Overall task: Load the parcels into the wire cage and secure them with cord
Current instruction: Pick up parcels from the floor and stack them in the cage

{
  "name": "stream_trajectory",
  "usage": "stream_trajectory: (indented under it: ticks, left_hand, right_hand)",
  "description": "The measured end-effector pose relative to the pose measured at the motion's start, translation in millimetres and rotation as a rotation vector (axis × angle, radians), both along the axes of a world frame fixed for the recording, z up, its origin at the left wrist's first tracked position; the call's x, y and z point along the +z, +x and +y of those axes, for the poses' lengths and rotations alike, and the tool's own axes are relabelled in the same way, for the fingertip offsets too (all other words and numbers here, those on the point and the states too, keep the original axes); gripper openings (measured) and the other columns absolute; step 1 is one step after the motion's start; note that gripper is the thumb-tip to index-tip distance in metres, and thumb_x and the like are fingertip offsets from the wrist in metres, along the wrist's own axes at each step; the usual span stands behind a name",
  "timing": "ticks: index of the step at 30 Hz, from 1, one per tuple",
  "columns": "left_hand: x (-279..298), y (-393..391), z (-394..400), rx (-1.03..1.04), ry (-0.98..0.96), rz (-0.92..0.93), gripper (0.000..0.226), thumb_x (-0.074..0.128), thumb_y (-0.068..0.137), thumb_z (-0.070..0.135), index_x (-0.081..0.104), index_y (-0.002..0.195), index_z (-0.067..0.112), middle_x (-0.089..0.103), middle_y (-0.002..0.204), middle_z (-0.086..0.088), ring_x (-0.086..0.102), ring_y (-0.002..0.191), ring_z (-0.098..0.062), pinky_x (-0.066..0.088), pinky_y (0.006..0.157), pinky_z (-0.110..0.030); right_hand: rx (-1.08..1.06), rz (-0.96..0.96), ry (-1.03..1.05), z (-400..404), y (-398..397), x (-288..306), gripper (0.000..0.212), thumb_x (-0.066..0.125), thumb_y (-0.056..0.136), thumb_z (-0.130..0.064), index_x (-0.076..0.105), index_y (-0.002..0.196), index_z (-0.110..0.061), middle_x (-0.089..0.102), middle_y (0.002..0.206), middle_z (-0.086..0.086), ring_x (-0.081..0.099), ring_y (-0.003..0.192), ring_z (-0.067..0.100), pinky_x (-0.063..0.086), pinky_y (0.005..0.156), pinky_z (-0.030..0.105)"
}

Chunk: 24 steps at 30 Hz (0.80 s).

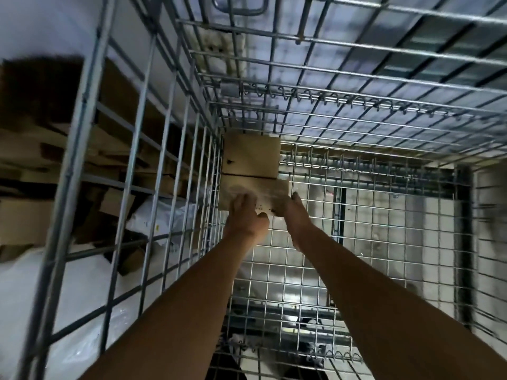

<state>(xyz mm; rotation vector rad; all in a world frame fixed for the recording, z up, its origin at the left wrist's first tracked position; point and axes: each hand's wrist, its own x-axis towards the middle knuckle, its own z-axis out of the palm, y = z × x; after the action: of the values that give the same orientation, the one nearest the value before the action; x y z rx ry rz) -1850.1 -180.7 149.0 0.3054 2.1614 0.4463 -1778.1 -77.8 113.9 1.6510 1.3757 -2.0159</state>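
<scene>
I look down into a tall wire cage (356,242) with a mesh floor. Both my arms reach deep inside. My left hand (245,218) and my right hand (295,215) hold the near edge of a flat brown cardboard parcel (263,192) low in the far left corner. Just beyond it a second cardboard parcel (251,154) sits against the left and far cage walls. Motion blur hides how my fingers lie on the near parcel. No cord is in view.
Outside the left cage wall (131,187) lie stacked cardboard boxes (24,220) and white plastic-wrapped packages (162,215). The far cage wall (370,91) rises at the top of the view. The right part of the mesh floor shows bare wire.
</scene>
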Motion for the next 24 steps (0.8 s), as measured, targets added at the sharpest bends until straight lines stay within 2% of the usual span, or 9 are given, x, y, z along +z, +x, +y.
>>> stream_trajectory:
  ticks: [3,5,9,11,13,16,19,21,24]
  left_hand:
    - [35,-3,8,-0.033,-0.052,-0.018,0.068,0.042,0.104,0.040,0.017,0.163,0.017,0.003,0.172,-0.003,0.008,0.157,-0.023,0.022,0.125,-0.046]
    - [80,-13,18,-0.092,-0.030,0.038,0.070,0.035,0.105,0.050,0.012,0.164,0.020,0.004,0.172,-0.003,0.006,0.158,-0.021,0.018,0.126,-0.044]
    - [222,-36,51,-0.213,0.026,0.250,0.067,0.027,0.103,0.061,0.023,0.161,0.028,0.029,0.166,-0.004,0.030,0.152,-0.023,0.032,0.120,-0.041]
    - [316,-49,70,-0.232,0.080,0.369,0.063,0.030,0.100,0.064,0.035,0.155,0.033,0.043,0.158,0.000,0.044,0.142,-0.022,0.040,0.113,-0.040]
    - [409,-66,84,-0.283,0.132,0.467,0.064,0.027,0.098,0.066,0.038,0.152,0.034,0.043,0.158,0.003,0.043,0.142,-0.022,0.039,0.114,-0.044]
    - [550,-96,93,-0.300,0.206,0.627,0.075,0.017,0.096,0.072,0.035,0.156,0.031,0.033,0.165,0.006,0.030,0.151,-0.021,0.030,0.121,-0.047]
    - [664,-120,88,-0.234,0.260,0.808,0.072,0.022,0.099,0.071,0.037,0.155,0.028,0.038,0.162,0.005,0.032,0.150,-0.022,0.029,0.121,-0.046]
    - [723,-126,74,-0.193,0.229,0.918,0.075,0.019,0.097,0.073,0.035,0.155,0.029,0.039,0.161,0.003,0.032,0.150,-0.025,0.030,0.120,-0.048]
    - [777,-122,42,-0.119,0.156,0.897,0.089,0.002,0.087,0.080,0.017,0.161,0.034,0.015,0.171,0.005,0.011,0.157,-0.022,0.015,0.125,-0.051]
  right_hand:
    - [0.181,-0.087,0.163,13,2,41,0.075,0.041,0.099,-0.064,0.033,0.156,-0.017,0.047,0.153,0.013,0.045,0.139,0.031,0.034,0.106,0.039]
    - [0.382,-0.112,0.290,24,6,93,0.084,0.032,0.096,-0.073,0.030,0.158,-0.016,0.036,0.161,0.015,0.037,0.146,0.033,0.029,0.116,0.042]
    - [0.650,-0.141,0.522,57,-3,242,0.094,0.024,0.087,-0.086,0.036,0.154,-0.022,0.039,0.160,0.007,0.040,0.145,0.026,0.033,0.111,0.036]
    - [0.705,-0.134,0.619,81,-17,340,0.091,0.023,0.087,-0.085,0.044,0.148,-0.021,0.051,0.151,0.009,0.051,0.136,0.029,0.040,0.105,0.040]
    - [0.759,-0.079,0.723,104,-35,437,0.094,0.018,0.084,-0.088,0.050,0.141,-0.020,0.060,0.138,0.012,0.059,0.125,0.030,0.046,0.101,0.041]
    - [0.802,0.068,0.957,132,-55,586,0.085,0.022,0.090,-0.080,0.046,0.148,-0.022,0.051,0.150,0.007,0.048,0.138,0.023,0.037,0.115,0.040]
    - [0.766,0.191,1.169,150,-64,705,0.069,0.025,0.091,-0.079,0.053,0.133,-0.031,0.056,0.139,0.000,0.054,0.129,0.023,0.043,0.107,0.044]
    - [0.775,0.215,1.302,149,-68,763,0.072,0.019,0.086,-0.085,0.049,0.129,-0.035,0.056,0.135,-0.002,0.055,0.125,0.023,0.047,0.098,0.044]
    - [0.832,0.259,1.454,129,-73,809,0.086,0.014,0.088,-0.084,0.028,0.155,-0.032,0.030,0.163,-0.010,0.032,0.148,0.014,0.037,0.110,0.043]
